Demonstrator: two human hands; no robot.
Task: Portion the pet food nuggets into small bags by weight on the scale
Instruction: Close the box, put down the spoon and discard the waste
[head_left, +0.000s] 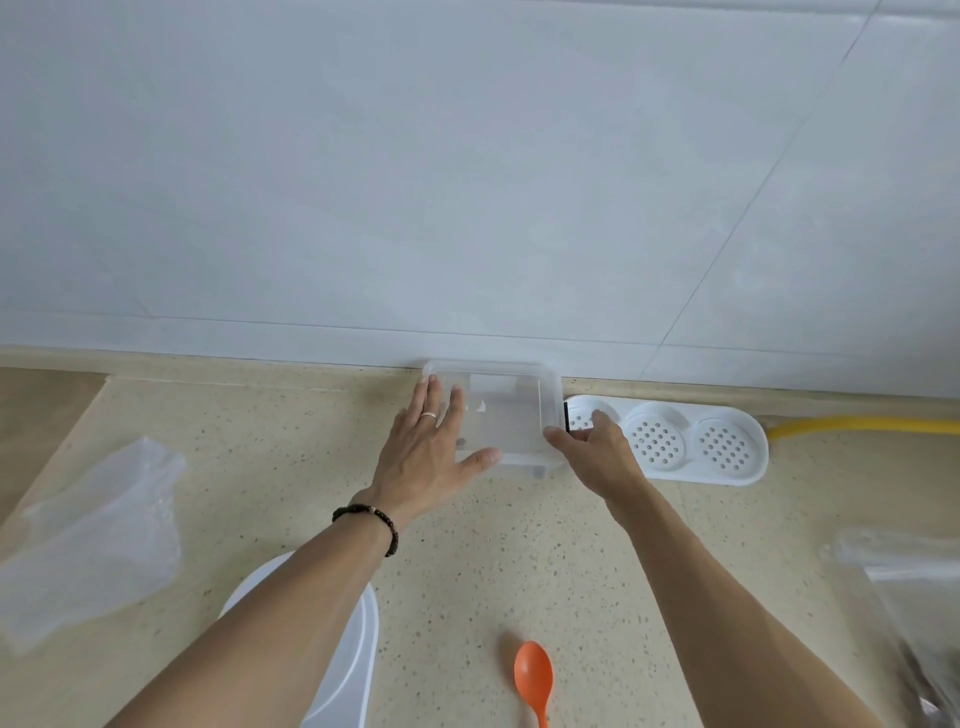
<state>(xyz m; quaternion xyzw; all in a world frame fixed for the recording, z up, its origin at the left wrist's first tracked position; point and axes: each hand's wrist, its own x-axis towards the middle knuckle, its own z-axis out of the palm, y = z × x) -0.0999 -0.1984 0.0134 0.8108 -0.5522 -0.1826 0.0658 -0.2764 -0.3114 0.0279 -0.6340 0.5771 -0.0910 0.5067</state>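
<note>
Two hands on one clear plastic container (511, 410) at the back of the speckled tabletop (467, 561), against the wall. Left to right: flat clear plastic bags (98, 540) lie far left on the tabletop. Near bottom edge, a white lid (348, 675) sits partly under the left forearm. Left hand (426, 452), ring on one finger and dark bead bracelet (371, 522) on the wrist, lies flat on the container's left side, fingers straight and spread, thumb along its near edge: released, pressing, not clenched. Container looks empty; no nuggets or scale visible. Orange spoon (534, 675) lies on the tabletop near the bottom edge, between the forearms. Right hand (597, 447) grips the container's right near corner, thumb on the rim, fingers curled over its right wall. Just right of it, touching or nearly so, a white perforated three-well tray (691, 441). Yellow hose (857, 425) runs off right behind the tray. More clear plastic bags (904, 571) at far right, blurred.
</note>
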